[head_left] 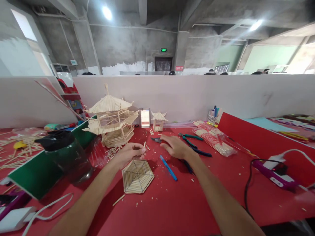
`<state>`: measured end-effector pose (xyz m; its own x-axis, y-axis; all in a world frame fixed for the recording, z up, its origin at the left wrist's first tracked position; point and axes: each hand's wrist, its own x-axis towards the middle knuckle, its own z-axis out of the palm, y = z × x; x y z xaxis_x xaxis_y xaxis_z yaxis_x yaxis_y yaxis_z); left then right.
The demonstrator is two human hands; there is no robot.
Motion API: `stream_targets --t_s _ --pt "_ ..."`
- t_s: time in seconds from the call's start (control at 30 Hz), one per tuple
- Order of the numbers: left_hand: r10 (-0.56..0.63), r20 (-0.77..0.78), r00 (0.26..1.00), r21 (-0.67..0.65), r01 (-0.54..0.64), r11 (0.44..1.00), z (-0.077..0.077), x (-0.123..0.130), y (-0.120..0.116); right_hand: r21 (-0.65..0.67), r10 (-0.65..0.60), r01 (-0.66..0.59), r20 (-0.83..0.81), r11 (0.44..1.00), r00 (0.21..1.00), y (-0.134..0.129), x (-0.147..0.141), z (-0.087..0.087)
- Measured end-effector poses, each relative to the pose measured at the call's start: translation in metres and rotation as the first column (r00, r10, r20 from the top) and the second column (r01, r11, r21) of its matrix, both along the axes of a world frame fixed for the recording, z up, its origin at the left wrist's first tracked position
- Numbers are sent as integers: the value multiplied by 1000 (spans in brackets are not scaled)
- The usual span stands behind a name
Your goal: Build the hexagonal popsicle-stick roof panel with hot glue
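Head view: left hand (131, 153) pinches a stick (144, 144).

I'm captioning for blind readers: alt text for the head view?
A left hand pinches a short wooden stick near a hexagonal stick panel on a red table, the right hand over pliers. Behind stand a large stick pavilion and a smaller pavilion.

Two stick pavilions (110, 104) (159, 116) — one hexagonal panel (137, 178), one pitcher (70, 160), two hands (131, 152) (176, 147) — two ceiling lights (107, 13) (256, 25).
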<state>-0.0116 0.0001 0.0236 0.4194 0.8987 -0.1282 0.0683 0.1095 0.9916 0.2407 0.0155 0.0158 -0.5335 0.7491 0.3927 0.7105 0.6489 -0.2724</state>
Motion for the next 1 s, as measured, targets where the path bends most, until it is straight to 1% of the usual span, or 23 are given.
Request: stream_targets --t_s 0.07,0.13,0.2,0.3,0.37,0.43,0.5,0.53,0.57,0.63,0.7,0.77,0.83,0.93,1.0 --pt "-4 -13 1000 4 4 1000 -1 1 0 -7 39 -39 63 999 997 -7 -19 0" --pt "5 -29 1000 14 -5 1000 -2 2 0 5 39 -40 110 999 993 -11 -32 -1" --pt "6 -57 998 41 -4 999 -4 3 1 20 22 -25 142 999 990 -11 -38 -4" --pt "-9 -84 996 59 14 998 -5 3 3 35 -26 20 172 999 985 -7 -40 -9" --pt "-11 -66 998 27 13 1000 -4 2 1 37 -78 72 187 997 979 -1 -36 -12" --pt "-53 -47 997 -48 51 998 1 3 -3 18 -186 186 194 982 963 10 -25 -14" --pt "-130 -35 991 -123 124 985 5 3 -7 -21 -340 349 187 937 922 21 -7 -15" --pt "-145 -22 989 -129 141 982 6 4 -8 -25 -381 390 165 921 910 25 4 -15" --pt "-113 -1 994 -123 112 986 7 4 -8 -29 -397 404 131 914 908 27 14 -14" --pt "-38 29 999 -119 41 992 5 4 -6 -8 -359 359 26 933 933 26 28 -11" --pt "10 49 999 -102 -5 995 1 2 -3 13 -225 226 -32 974 974 18 28 -6" --pt "15 62 998 -76 -10 997 -3 1 1 11 -63 63 -15 998 998 7 15 -3" --pt "10 58 998 -51 -7 999 -5 0 3 -9 34 -33 36 999 999 -3 -4 -1" --pt "23 34 999 -25 -22 999 -6 -1 3 -30 57 -54 110 998 992 -11 -27 -2" --pt "24 21 999 -4 -24 1000 -7 0 3 -17 43 -41 133 999 990 -11 -33 -4"
